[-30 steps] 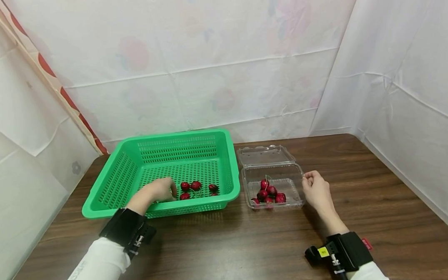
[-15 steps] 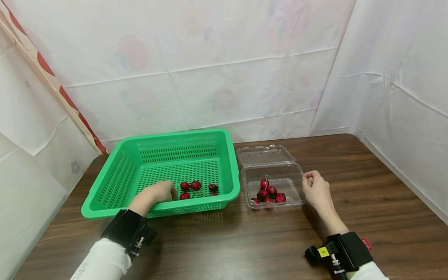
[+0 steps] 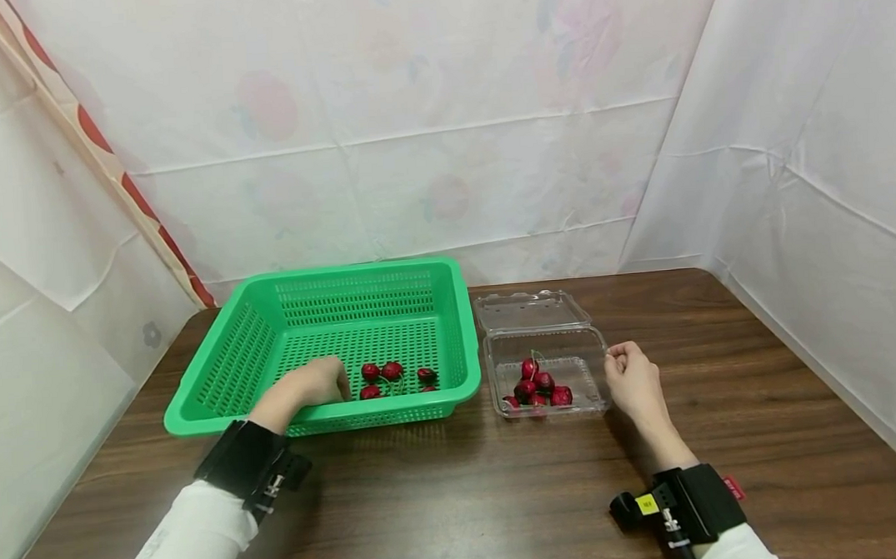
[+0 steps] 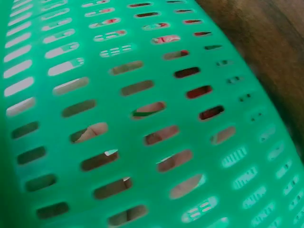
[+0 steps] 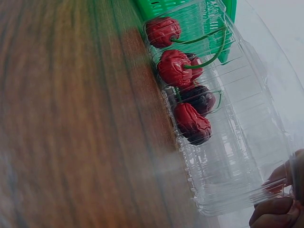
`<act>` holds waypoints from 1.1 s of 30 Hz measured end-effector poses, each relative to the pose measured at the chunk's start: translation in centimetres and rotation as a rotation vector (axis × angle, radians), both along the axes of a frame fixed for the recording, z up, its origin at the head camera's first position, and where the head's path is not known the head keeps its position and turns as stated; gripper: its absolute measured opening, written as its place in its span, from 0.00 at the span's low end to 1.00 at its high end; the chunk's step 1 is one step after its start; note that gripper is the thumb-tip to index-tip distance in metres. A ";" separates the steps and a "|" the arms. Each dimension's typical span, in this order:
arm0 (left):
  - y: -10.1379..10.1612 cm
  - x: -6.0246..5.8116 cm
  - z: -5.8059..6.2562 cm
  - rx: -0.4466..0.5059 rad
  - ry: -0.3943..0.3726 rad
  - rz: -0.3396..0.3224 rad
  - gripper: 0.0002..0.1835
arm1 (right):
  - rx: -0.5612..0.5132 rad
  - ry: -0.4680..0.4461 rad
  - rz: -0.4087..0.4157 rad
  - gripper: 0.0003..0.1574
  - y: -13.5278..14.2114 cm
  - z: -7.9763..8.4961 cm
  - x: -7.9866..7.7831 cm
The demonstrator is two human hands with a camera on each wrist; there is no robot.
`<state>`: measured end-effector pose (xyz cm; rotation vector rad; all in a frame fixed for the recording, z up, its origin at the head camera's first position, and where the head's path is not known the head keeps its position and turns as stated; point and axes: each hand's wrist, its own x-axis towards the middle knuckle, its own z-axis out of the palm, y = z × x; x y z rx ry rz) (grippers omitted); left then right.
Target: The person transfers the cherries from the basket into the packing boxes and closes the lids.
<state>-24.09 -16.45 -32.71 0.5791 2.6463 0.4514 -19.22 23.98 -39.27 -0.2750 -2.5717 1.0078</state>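
My left hand (image 3: 310, 384) dips over the near rim into a green, perforated plastic basket (image 3: 350, 270), almost exactly where it was a second ago; its fingertips are hidden, so I cannot tell their grip. My right hand (image 3: 634, 381) pinches the right edge of a clear, rectangular plastic container (image 3: 580, 372). Glossy dark-red cherries (image 3: 392, 370) lie in both, unchanged, so the work seems paused. A narrow gap parts basket and container; brown wood-grain tabletop (image 3: 457, 496) leaves room toward me.
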 end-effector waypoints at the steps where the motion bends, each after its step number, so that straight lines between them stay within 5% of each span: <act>1: 0.0 0.1 0.1 0.007 0.008 0.003 0.08 | -0.001 -0.002 0.001 0.12 0.0 0.0 0.0; 8: 0.3 0.6 1.0 0.049 0.088 0.013 0.02 | 0.005 0.000 0.000 0.11 0.1 -0.1 0.0; 33: 0.9 2.6 2.6 0.271 0.249 0.204 0.14 | 0.014 0.014 -0.006 0.11 0.0 -0.1 0.0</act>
